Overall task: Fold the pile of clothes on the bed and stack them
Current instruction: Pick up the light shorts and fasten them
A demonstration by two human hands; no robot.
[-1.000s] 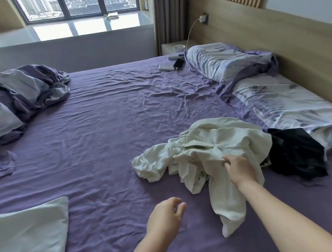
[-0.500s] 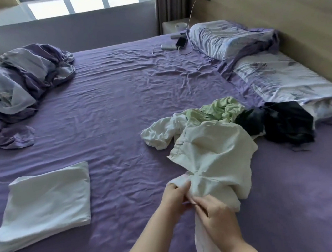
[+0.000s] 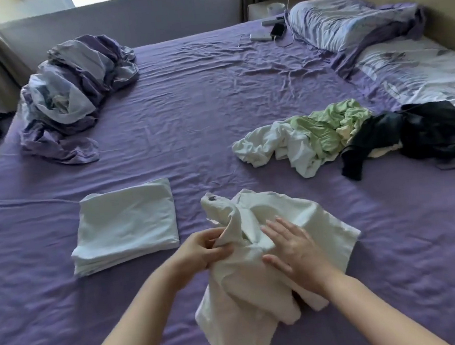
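- Two hands work a cream garment [image 3: 277, 253] near the front edge of the purple bed [image 3: 193, 114]. Half a second ago both hands pinched its lower end together; now they have parted.
- Left hand [image 3: 200, 253] has its fingers [image 3: 212, 235] curled, pinching a raised fold at the garment's left side.
- Right hand [image 3: 294, 251] now lies flat on the cloth, fingers straight and spread, gripping nothing, pressing on the garment's middle.
- Compared with the earlier frame, the garment has come away from the pile and lies well apart from it, spread wider on the bed, with its lower end hanging towards the viewer between the forearms.
- Left behind, the pile of clothes [image 3: 355, 136] sits far right: white, green and black pieces tangled and touching.
- Just left of the left hand lies a folded white piece [image 3: 126, 225], flat, apart from the garment.
- Farther back on the left is a bunched duvet [image 3: 73, 89]; two pillows [image 3: 350, 21] line the right side by the headboard.
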